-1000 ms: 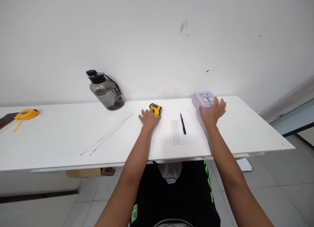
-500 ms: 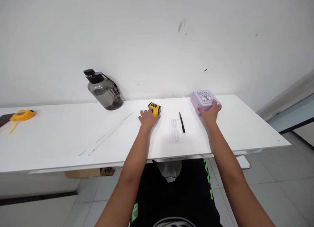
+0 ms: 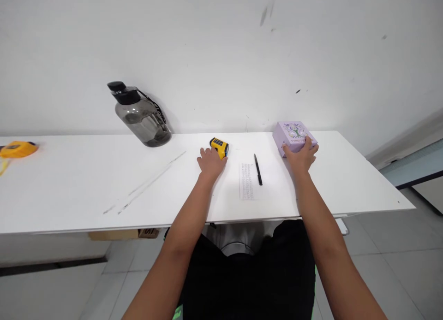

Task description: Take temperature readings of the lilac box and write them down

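Note:
My left hand [image 3: 211,162] rests on the white table with its fingers and thumb around the near end of a small yellow-and-black handheld device [image 3: 220,147]; part of the device is hidden under the hand. On the right, my right hand [image 3: 301,157] grips a lilac box [image 3: 287,138] with a tree picture on its lid. The thumb presses its near left corner and the fingers lie over the near right edge. Between the two hands a black pen [image 3: 258,169] lies beside a sheet of paper with small printed or written lines [image 3: 247,181].
A grey see-through bottle [image 3: 143,119] with a black cap stands near the wall, left of my left hand. At the far left lies an orange tape measure [image 3: 19,149]. The white table [image 3: 76,186] carries dark scuff lines. Below it is a cardboard box [image 3: 114,234].
The camera view has shifted, moving the bottle and the tape measure further left and up in the picture. Both hands stay on the same things.

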Motion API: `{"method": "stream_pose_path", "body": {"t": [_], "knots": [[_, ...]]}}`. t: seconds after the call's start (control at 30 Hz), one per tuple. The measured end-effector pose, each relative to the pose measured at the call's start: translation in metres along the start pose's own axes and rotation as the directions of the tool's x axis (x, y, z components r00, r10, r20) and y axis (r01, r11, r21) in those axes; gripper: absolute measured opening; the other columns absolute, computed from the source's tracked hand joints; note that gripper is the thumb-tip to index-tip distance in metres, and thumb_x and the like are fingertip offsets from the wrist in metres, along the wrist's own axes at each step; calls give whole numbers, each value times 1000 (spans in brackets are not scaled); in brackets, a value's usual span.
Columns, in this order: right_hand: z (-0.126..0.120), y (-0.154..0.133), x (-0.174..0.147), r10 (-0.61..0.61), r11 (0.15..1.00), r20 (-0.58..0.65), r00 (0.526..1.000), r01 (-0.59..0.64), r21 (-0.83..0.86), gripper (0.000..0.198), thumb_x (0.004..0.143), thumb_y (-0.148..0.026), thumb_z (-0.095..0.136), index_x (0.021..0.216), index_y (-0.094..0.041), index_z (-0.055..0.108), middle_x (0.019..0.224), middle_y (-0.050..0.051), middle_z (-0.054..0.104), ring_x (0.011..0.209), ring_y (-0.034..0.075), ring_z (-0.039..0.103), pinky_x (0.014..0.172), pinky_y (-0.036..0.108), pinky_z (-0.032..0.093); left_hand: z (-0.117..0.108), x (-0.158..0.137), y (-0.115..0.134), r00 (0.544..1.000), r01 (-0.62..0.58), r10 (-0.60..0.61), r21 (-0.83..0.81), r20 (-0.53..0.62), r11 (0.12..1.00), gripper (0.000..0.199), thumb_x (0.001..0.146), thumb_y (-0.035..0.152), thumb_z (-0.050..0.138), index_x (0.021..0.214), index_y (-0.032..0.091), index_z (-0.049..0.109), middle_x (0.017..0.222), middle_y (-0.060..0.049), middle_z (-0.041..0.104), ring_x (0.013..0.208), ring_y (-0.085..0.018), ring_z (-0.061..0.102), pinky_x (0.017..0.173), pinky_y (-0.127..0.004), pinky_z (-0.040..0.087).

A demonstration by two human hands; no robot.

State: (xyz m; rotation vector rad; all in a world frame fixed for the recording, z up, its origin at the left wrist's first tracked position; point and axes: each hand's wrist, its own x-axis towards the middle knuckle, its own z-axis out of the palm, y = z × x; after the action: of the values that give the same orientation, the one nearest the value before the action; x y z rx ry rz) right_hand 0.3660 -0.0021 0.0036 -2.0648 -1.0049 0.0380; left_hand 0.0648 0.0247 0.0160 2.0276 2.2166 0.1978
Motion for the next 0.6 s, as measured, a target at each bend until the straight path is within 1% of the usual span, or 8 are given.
{"method": "stream_pose_path", "body": {"t": [0.1,0.2,0.27,0.37,0.43,0.53,0.6], "knots": [[3,1,2,-18,1000,-14,1000,18,-7,94,66,-60,68,145,-26,27,152,21,21,141,39,27,112,63,23,1,-1,3,1000,-7,7,2,-13,1000,67,90,53,45,142,11,42,148,-21,45,148,-38,22,109,-51,35],[6,4,3,-31,999,-11,999,31,15,95,68,-60,65,146,-26,25,153,21,18,135,40,35,110,65,25,2,-2,6,1000,-14,14,-7,-10,1000,65,91,51,45,142,10,42,147,-22,46,147,-38,23,109,-51,35],[9,5,4,-29,999,7,1000,29,45,98,68,-60,66,148,-26,22,156,21,12,134,40,37,111,67,23,2,-2,7,1000,-19,19,-22,-10,1000,64,92,50,45,142,10,42,146,-22,46,146,-38,24,108,-50,35],[15,8,5,-18,998,25,1000,16,67,111,62,-60,70,151,-26,12,161,21,-4,141,43,26,112,72,15,1,-2,8,999,-26,25,-36,-27,999,62,91,49,46,140,11,43,144,-22,48,143,-37,30,107,-50,36],[19,9,7,-3,998,26,1000,2,65,118,60,-59,72,152,-26,7,162,20,-11,144,45,19,112,74,12,0,-1,9,999,-28,27,-34,-23,999,61,91,49,47,138,11,44,140,-22,51,136,-36,38,105,-48,39],[22,10,11,-2,998,18,1000,1,58,118,60,-58,72,153,-25,7,161,20,-7,143,46,23,113,72,17,-2,-1,10,1000,-17,18,-28,8,999,60,91,49,49,136,10,45,135,-22,54,125,-36,48,101,-46,42],[20,10,12,-30,999,10,1000,29,37,117,61,-55,73,153,-23,8,160,21,-2,143,45,24,114,67,21,-2,-2,10,1000,-21,21,-25,5,999,62,91,50,49,137,9,44,134,-22,53,125,-36,48,101,-47,41]]}}
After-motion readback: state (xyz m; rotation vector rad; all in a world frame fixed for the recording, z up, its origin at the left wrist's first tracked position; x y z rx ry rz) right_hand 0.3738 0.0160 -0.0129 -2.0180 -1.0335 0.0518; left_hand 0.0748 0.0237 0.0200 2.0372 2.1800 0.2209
